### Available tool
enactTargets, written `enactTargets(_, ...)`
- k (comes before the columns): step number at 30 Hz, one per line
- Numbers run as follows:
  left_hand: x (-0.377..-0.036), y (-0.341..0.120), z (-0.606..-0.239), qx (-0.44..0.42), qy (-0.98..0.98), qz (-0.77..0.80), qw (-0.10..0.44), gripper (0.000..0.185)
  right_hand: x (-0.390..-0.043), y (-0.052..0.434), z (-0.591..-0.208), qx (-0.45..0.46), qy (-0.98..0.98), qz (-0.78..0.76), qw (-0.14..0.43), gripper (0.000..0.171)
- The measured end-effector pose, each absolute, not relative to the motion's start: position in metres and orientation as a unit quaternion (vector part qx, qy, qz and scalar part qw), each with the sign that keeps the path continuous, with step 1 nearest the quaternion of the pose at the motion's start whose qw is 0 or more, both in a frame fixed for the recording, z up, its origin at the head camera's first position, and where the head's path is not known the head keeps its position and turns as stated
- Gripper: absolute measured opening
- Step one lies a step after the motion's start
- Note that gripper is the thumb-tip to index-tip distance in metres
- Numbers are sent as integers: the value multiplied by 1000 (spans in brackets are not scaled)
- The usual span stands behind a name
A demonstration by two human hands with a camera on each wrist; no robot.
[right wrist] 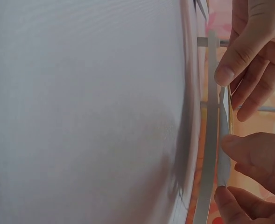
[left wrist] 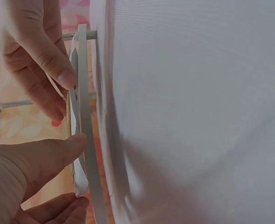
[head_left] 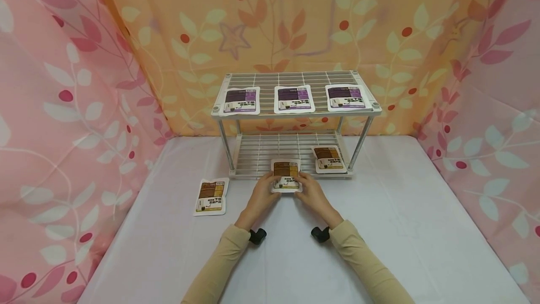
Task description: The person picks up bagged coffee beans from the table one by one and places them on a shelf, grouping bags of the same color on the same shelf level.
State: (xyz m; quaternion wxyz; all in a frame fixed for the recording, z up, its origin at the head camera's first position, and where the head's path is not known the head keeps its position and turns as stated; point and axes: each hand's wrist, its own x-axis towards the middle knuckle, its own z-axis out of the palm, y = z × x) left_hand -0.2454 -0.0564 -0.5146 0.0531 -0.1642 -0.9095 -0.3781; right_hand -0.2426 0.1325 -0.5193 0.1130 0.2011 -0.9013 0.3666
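A brown-and-yellow food pouch (head_left: 287, 170) with a white border lies at the front edge of the lower rack shelf, middle. My left hand (head_left: 263, 195) pinches its left side between thumb and fingers, and my right hand (head_left: 311, 195) does the same at the right side. Seen edge-on in the left wrist view, the pouch (left wrist: 80, 175) lies along the rack's front rail (left wrist: 91, 140). Both hands also show in the right wrist view, with thumbs on the pouch's near edge (right wrist: 224, 158).
The white two-tier wire rack (head_left: 295, 115) bears three purple pouches (head_left: 294, 99) on top. Another brown pouch (head_left: 330, 159) rests on the lower shelf, right. One more brown pouch (head_left: 212, 196) lies on the white table (head_left: 405, 229) left of the rack. Patterned cloth surrounds the table.
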Motion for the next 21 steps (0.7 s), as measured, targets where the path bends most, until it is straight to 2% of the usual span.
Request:
enactTargets(8, -252, -52, -513, -174, -915, -358, 61, 50, -247, 137, -520, 212, -897, 364, 137, 45)
enactTargets(21, -260, -46, -507, -191, -917, -345, 66, 45, -258, 142, -522, 211, -897, 366, 133, 35)
